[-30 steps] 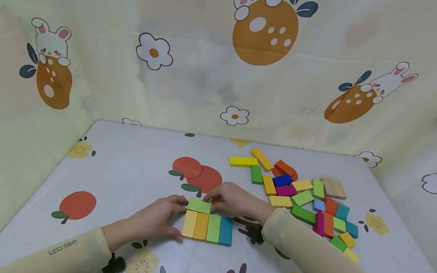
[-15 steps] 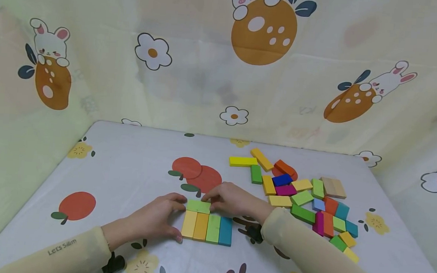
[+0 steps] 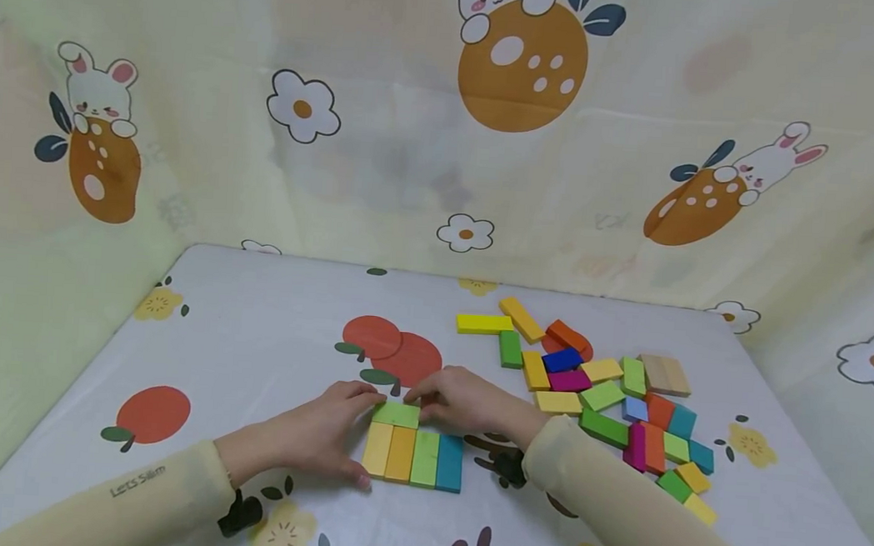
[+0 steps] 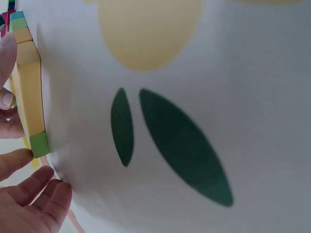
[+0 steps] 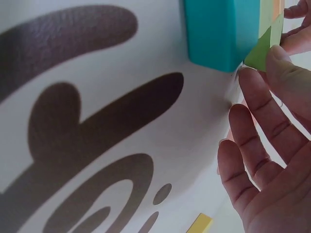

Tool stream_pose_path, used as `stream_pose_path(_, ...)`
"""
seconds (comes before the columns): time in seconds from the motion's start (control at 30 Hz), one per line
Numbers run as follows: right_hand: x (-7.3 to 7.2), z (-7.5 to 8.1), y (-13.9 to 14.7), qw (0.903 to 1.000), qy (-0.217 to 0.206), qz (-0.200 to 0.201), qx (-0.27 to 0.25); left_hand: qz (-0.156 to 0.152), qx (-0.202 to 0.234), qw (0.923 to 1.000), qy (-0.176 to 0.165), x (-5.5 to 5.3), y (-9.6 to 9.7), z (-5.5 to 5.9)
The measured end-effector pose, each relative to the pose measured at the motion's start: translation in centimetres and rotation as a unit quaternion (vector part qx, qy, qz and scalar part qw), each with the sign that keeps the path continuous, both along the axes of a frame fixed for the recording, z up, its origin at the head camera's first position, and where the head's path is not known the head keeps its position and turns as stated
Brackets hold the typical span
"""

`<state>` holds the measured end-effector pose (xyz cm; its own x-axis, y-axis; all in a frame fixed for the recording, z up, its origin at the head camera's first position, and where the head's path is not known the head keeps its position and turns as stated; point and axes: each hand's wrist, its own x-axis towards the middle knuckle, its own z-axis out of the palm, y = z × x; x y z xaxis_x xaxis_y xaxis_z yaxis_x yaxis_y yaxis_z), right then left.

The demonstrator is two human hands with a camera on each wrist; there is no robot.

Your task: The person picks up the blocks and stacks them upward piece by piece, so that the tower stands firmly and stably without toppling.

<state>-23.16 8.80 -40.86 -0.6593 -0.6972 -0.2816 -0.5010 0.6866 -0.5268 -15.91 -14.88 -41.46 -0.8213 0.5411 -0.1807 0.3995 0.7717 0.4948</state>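
Right hand (image 3: 463,400) pinches light-green block (image 3: 397,414), smooth, oblong.

White fruit-print tabletop (image 3: 267,346); five blocks (image 3: 423,456) together, loose coloured blocks (image 3: 602,396) rightward

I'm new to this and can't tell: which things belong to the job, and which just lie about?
Apparently the job (front centre):
yellow block
orange block
green block
blue block
crosspiece

Apparently lying about (right):
coloured blocks
tan wood

the left grip (image 3: 325,431) is spread, the right grip (image 3: 465,402) pinching.
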Motion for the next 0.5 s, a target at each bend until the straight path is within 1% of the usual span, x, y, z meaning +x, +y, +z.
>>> stream_pose_path(0.33,0.1,0.0,0.1,1.0,0.003,-0.006,-0.005,0.007,0.014,0.9998,0.011,0.0,-0.2,-0.6)
stream_pose_path(0.43,-0.1,0.5,0.7,0.9997,0.007,-0.019,-0.01,0.009,0.013,0.9998,0.012,0.0,-0.2,-0.7)
stream_pose_path(0.5,-0.6,1.2,1.7,0.9991,0.015,-0.035,-0.02,0.01,0.014,0.9998,0.015,-0.1,-0.2,-0.7)
